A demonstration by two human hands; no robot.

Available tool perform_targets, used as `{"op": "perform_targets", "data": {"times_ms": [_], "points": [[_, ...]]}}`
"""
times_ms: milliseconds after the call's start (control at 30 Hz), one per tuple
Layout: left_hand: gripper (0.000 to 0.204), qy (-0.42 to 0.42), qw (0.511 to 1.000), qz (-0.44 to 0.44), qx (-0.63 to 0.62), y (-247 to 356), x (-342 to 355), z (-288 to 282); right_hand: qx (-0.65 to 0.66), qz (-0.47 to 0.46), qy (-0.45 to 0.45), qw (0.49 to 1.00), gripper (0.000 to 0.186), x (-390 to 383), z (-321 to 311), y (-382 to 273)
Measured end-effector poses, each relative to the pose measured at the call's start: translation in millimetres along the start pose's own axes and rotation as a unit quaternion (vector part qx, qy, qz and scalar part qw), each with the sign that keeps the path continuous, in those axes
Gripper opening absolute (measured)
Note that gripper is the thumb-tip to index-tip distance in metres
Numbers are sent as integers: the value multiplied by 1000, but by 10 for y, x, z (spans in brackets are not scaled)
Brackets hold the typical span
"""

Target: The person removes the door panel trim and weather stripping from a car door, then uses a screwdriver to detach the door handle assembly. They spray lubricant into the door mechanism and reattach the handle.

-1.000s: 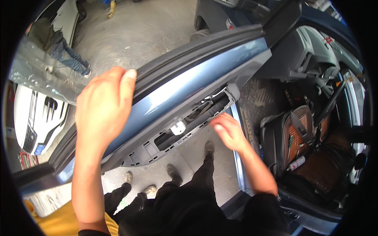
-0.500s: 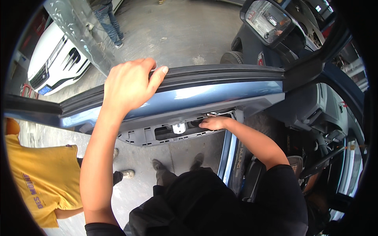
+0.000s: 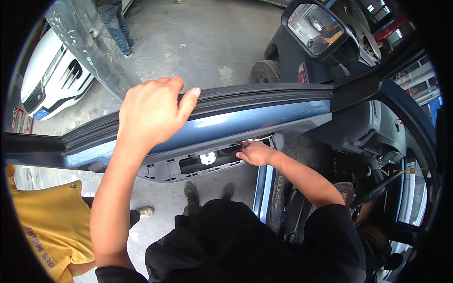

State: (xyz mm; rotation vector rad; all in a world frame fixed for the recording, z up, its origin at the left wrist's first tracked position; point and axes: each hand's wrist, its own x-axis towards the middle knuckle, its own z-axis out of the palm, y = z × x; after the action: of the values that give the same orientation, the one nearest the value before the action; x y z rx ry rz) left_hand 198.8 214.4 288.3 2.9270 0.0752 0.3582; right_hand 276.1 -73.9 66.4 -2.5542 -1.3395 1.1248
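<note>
A blue car door (image 3: 271,112) stands across the view, with a black rubber seal (image 3: 264,93) along its window edge. My left hand (image 3: 150,111) is wrapped over that edge, its fingertips hidden on the far side. Below, the grey door trim (image 3: 165,172) has a long opening where a silver metal bracket (image 3: 207,158) shows. At the opening's right end, beside a shiny inner door handle (image 3: 252,140), is my right hand (image 3: 257,153). Its fingers are curled into the recess, and what they grip cannot be made out.
A side mirror (image 3: 317,30) juts out beyond the door at upper right. The car's seat and cabin lie to the right. Close on my left stands a person in a yellow shirt (image 3: 61,207). Farther off are a metal post (image 3: 89,52), a white car (image 3: 56,70) and a person in jeans (image 3: 115,28).
The view has shifted a little, so the door sits slightly farther left and lower. My right hand has moved slightly rightward along the opening; my left hand keeps its hold on the door edge.
</note>
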Motion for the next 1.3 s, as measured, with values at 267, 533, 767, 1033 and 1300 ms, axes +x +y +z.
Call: {"op": "perform_targets", "data": {"times_ms": [267,533,767,1033,1300], "points": [[44,-17,1000,10,-20,-63,-4,-31,-97,44,250,962,37,-339,-63,-505],[45,-37,998,20,-40,-65,16,-66,-121,207,274,932,19,-646,61,-107],[45,-23,999,2,-42,-36,-45,-111,-36,228,610,758,25,-830,498,-443],[41,60,996,31,-60,100,-64,20,290,502,329,746,31,-953,3955,-355],[33,106,994,11,-33,-40,-10,51,757,307,138,559,60,-1851,4187,-501]]}}
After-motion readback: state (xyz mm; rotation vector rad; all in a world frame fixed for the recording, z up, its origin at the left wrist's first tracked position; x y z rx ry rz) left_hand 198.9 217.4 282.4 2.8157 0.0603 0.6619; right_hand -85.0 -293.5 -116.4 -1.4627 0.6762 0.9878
